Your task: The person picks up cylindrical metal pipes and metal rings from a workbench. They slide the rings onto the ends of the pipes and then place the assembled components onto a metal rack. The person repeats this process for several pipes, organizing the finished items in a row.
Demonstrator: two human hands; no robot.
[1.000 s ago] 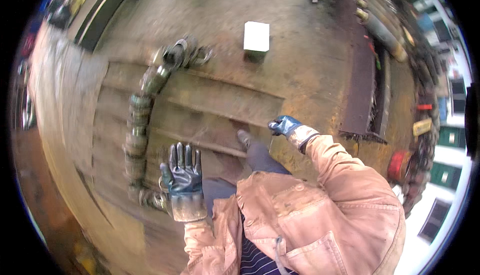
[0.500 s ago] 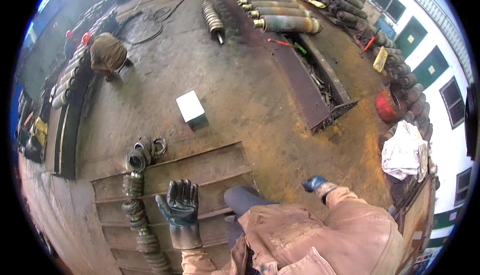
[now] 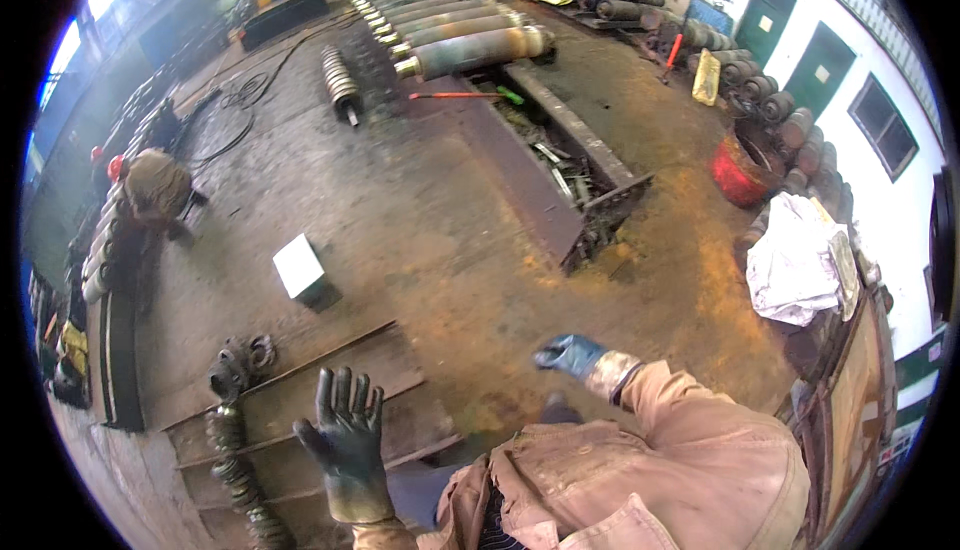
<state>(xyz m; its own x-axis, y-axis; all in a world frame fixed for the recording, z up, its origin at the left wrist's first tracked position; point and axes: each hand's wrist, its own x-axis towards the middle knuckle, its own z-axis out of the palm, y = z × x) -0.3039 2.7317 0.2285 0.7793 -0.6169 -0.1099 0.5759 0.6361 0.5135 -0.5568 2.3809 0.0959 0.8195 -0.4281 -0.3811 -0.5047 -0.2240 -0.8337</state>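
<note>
My left hand point(image 3: 347, 435), in a dark, worn glove, is raised palm up with its fingers spread and nothing in it. It is just right of a row of dark metal rings point(image 3: 235, 480) lying on a ribbed metal plate point(image 3: 385, 375). My right hand point(image 3: 572, 353), in a blue-black glove, hangs over the stained floor to the right. Its fingers are curled and close together, with no object showing in them. A white-topped box point(image 3: 298, 265) stands on the floor ahead of my left hand.
A long steel trough point(image 3: 540, 205) with metal scraps lies ahead. Beyond it are long rollers point(image 3: 475, 52) and a spiral-ribbed shaft point(image 3: 339, 80). At right are a red drum point(image 3: 738, 175) and a white sack point(image 3: 792, 260). A person point(image 3: 157, 187) bends at far left, near cables.
My view has swung right and moved forward, so the box, rings and trough now sit further left. My left hand stays spread; my right hand has swung forward and left.
</note>
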